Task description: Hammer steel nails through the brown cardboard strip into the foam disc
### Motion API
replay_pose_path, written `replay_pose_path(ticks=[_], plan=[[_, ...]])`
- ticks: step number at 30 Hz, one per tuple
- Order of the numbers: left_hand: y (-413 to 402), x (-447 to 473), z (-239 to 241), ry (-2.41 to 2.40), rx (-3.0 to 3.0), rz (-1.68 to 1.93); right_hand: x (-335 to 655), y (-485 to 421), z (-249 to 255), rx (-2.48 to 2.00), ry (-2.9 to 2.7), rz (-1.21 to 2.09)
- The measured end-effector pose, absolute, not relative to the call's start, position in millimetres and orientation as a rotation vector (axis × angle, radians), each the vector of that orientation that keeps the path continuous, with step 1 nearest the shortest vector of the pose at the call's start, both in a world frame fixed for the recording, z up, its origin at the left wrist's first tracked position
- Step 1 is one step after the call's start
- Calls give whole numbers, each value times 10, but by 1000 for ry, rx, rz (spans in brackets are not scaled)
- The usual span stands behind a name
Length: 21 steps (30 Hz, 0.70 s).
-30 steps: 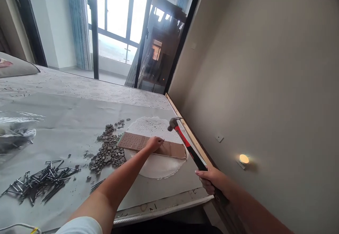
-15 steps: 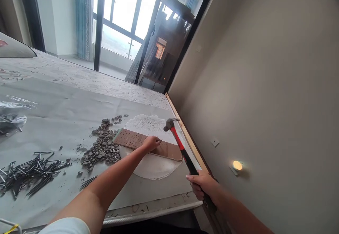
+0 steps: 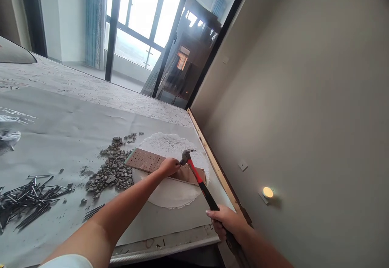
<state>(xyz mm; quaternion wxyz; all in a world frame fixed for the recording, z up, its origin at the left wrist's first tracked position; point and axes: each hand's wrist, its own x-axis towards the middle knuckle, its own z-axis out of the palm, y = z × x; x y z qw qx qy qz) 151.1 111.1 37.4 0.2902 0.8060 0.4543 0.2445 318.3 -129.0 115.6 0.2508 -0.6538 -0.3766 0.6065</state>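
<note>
My right hand (image 3: 226,222) has a closed grip on the hammer (image 3: 197,175), head right by my left hand (image 3: 169,166), which pinches something tiny on the perforated board (image 3: 145,159). Board sits on a white round pad (image 3: 170,193) on the grey-covered bed (image 3: 60,138), rubble (image 3: 111,173) and nails (image 3: 27,197) alongside, beige wall (image 3: 304,98) right, window (image 3: 142,13) behind.

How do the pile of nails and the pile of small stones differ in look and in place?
The pile of nails is made of long, thin, dark metal pieces lying crossed; the pile of small stones is made of short, rough, grey lumps. The nails lie far to the left, away from both hands; the stones lie right beside the perforated board under the left hand. Both rest loose on the same grey sheet.
</note>
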Motion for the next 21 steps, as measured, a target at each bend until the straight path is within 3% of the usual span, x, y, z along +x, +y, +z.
replay_pose_path(ticks=[6, 16, 21], plan=[[1187, 1497, 412, 1207, 1983, 824, 3170, -1274, 1248, -1698, -1023, 1545], [1147, 1415, 551, 1140, 1577, 857, 3093, -1459, 664, -1606, -1032, 1641], [1196, 1175, 764, 968, 1434, 899, 3112, -2054, 427, -1784, -1358, 1323]])
